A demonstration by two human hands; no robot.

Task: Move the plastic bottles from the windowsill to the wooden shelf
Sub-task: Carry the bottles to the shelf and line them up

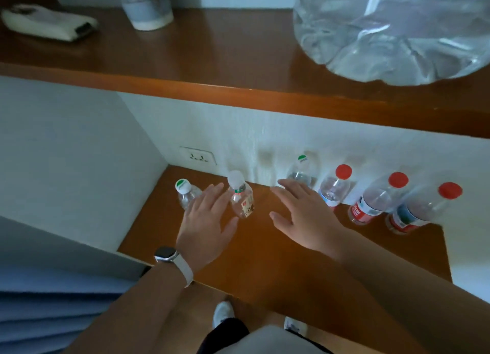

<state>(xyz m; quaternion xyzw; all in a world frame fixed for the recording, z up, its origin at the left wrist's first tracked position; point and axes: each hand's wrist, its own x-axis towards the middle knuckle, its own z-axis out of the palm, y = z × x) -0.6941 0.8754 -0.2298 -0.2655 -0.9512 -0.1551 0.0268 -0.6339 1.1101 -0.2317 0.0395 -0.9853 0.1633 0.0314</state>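
Several clear plastic bottles stand in a row on the lower wooden shelf [265, 253] against the white wall. From left: a green-capped bottle [185, 193], a white-capped bottle [241, 197], another green-capped bottle [301, 172], then three red-capped bottles [334, 188] [376, 198] [421, 209]. My left hand [206, 221], a watch on its wrist, hovers open between the two leftmost bottles, fingers spread, holding nothing. My right hand [302, 215] is open too, just in front of the middle green-capped bottle, touching none that I can see.
Above runs a wooden ledge [212, 70] holding a large crumpled clear water jug [397, 30], a white cup [145, 6] and a white pouch [47, 24]. A wall socket [197, 156] sits behind the bottles. My feet [224, 314] stand below the shelf's front edge.
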